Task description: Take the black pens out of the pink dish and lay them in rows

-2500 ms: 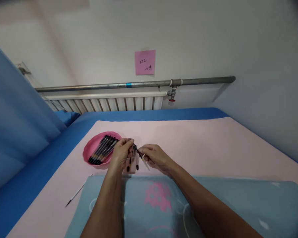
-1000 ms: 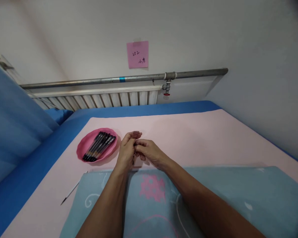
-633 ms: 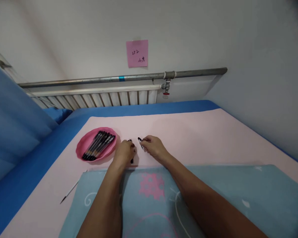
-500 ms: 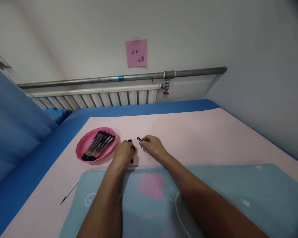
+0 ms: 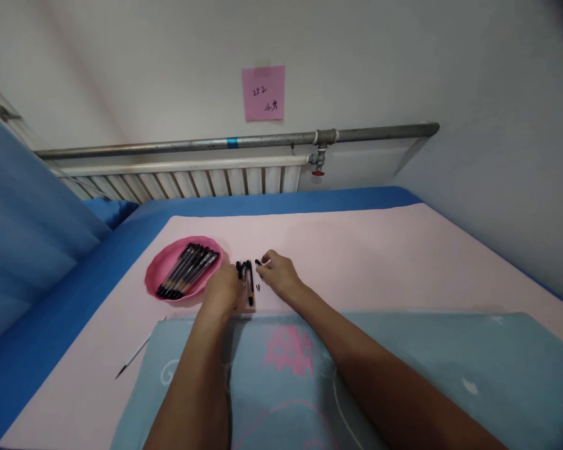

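Note:
My left hand (image 5: pixel 222 292) rests on the pink tabletop with its fingers curled against two or three black pens (image 5: pixel 247 279) lying side by side. It seems to pinch the nearest one. Just to the right, my right hand (image 5: pixel 278 275) is closed in a pinch on a small black pen part (image 5: pixel 258 262). A tiny dark piece (image 5: pixel 258 287) lies on the table between the hands. Both forearms reach over a light blue cloth (image 5: pixel 403 369) with a pink flower print.
A pink dish (image 5: pixel 156 273) holding several black pens (image 5: pixel 187 279) sits left of my hands. A thin white refill (image 5: pixel 134 357) lies near the cloth's left corner. Behind the pink sheet are blue bedding (image 5: pixel 281 200), a radiator (image 5: pixel 192 182), a grey pipe and a pink note (image 5: pixel 263 93).
The hands worked together on a pen above the table, then separated and lowered. Black pens now lie on the table at my left fingertips, and the right hand has moved closer to them.

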### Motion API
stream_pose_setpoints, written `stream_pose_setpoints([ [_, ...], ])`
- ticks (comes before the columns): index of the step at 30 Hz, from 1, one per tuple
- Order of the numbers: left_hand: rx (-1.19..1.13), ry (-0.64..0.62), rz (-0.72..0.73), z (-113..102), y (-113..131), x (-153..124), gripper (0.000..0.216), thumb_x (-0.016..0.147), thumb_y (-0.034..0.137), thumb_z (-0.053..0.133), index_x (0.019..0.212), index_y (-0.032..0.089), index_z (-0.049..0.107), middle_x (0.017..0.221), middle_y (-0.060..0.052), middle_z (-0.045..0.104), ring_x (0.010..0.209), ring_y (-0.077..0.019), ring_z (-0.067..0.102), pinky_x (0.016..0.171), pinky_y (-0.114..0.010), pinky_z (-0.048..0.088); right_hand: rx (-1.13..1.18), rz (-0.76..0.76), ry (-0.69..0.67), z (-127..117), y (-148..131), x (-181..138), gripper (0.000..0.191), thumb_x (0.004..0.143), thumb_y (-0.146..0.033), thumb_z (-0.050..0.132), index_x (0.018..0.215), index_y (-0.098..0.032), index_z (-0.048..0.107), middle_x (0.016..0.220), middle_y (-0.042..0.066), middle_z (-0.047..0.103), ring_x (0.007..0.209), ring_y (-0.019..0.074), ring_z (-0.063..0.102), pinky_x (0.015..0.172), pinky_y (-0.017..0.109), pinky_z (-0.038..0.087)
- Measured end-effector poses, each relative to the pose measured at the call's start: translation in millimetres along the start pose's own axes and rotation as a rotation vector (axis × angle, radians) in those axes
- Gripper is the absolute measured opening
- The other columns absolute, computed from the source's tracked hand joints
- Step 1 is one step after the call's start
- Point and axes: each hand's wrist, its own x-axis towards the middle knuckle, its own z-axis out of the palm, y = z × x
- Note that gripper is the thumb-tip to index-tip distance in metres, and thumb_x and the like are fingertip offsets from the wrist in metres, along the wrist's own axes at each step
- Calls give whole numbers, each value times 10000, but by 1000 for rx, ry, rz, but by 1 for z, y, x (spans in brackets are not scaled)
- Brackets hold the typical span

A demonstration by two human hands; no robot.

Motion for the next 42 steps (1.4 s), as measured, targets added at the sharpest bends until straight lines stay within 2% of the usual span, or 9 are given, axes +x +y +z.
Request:
stream_pose_setpoints([
  [6, 191, -152, -11, 1, 3, 1, 88, 676, 199, 538, 600, 165, 565, 732, -180, 645, 799, -290, 621, 711, -353, 422, -183, -133, 1, 8, -5, 4, 131, 744, -262, 550, 830, -176, 599, 743, 29, 629, 666, 129, 542, 566, 204, 346],
  [10, 305, -224, 16, 0, 3, 1, 208, 740, 264, 470, 816, 148, 625, 929, -175, 654, 886, -260, 612, 759, -334, 426, -238, -197, -4, 10, -1, 4, 152, 779, -282, 500, 819, -182, 606, 753, 32, 635, 686, 133, 549, 582, 210, 346],
  [15, 384, -271, 27, -2, 4, 2, 251, 761, 259, 443, 911, 159, 618, 945, -144, 665, 909, -248, 611, 758, -318, 433, -236, -208, -24, 11, 0, 2, 132, 768, -257, 501, 801, -189, 608, 744, 22, 638, 669, 125, 547, 562, 206, 336],
  [20, 414, -289, 50, -5, 7, 1, 280, 791, 253, 392, 911, 157, 627, 934, -141, 670, 902, -236, 615, 733, -302, 437, -198, -198, -69, 10, -2, 0, 126, 765, -247, 505, 794, -191, 614, 680, 3, 631, 615, 114, 536, 540, 201, 335],
  [26, 430, -294, 78, -4, 3, 2, 302, 814, 267, 363, 951, 163, 611, 948, -143, 664, 874, -233, 620, 712, -311, 440, -157, -188, -71, 1, 1, -2, 157, 764, -225, 492, 820, -191, 634, 768, 14, 644, 670, 115, 537, 564, 198, 350],
  [30, 423, -303, 122, -2, 0, 3, 301, 820, 266, 362, 999, 215, 599, 956, -106, 665, 890, -229, 613, 733, -319, 435, -131, -200, -149, -11, 1, -10, 159, 734, -182, 504, 786, -174, 654, 721, 14, 637, 649, 111, 527, 565, 200, 348],
  [35, 428, -288, 132, -2, -1, 3, 316, 819, 252, 375, 1063, 210, 572, 984, -117, 653, 914, -218, 603, 757, -312, 428, -114, -205, -224, -20, -2, -21, 172, 701, -146, 507, 780, -173, 657, 683, -2, 620, 616, 101, 510, 549, 197, 333],
  [42, 429, -304, 149, -1, -1, 4, 319, 826, 239, 369, 1069, 211, 573, 1018, -117, 645, 938, -210, 594, 775, -311, 427, -192, -301, -221, -19, -2, -26, 110, 697, -213, 542, 727, -182, 643, 699, -4, 618, 623, 102, 499, 534, 201, 297],
])
